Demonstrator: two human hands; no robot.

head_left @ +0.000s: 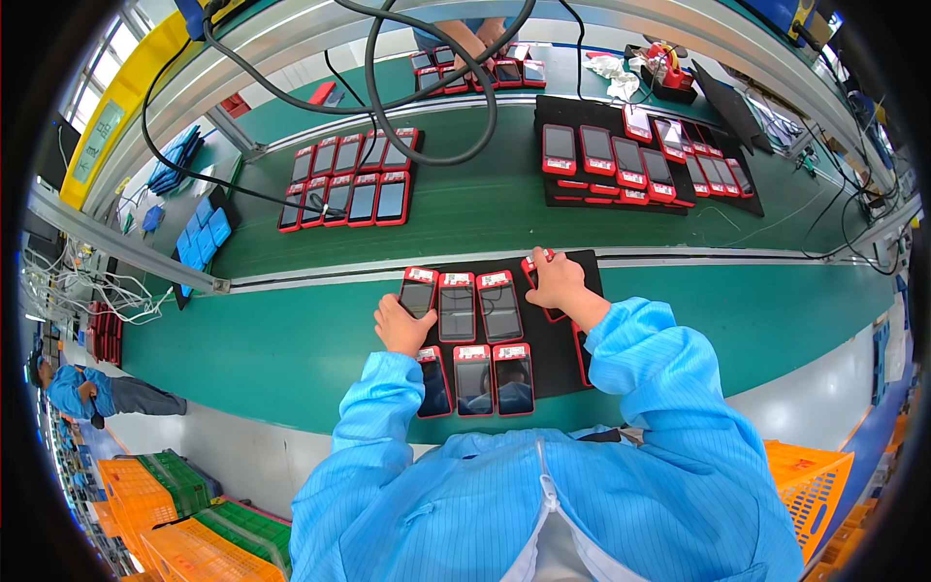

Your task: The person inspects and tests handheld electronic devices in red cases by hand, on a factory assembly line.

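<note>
On a black mat (567,373) in front of me lie several red-framed handheld devices with dark screens, set in two rows. My left hand (402,326) grips the device (418,292) at the left end of the far row, fingers along its left side and thumb by its lower edge. My right hand (560,283) is closed over another red device (532,276) at the right of that row, covering much of it. Between the hands lie two devices, one (457,308) beside the other (499,307). Nearer me is a device (473,380) in the near row. My right sleeve partly hides one more (582,354).
Across a metal rail, red devices (362,199) stand in rows on the green bench (465,213); more (628,163) lie stacked on black mats at right. Black cables (485,136) hang overhead. Another person's hands (470,48) work at the far side. Orange crates (805,485) stand below.
</note>
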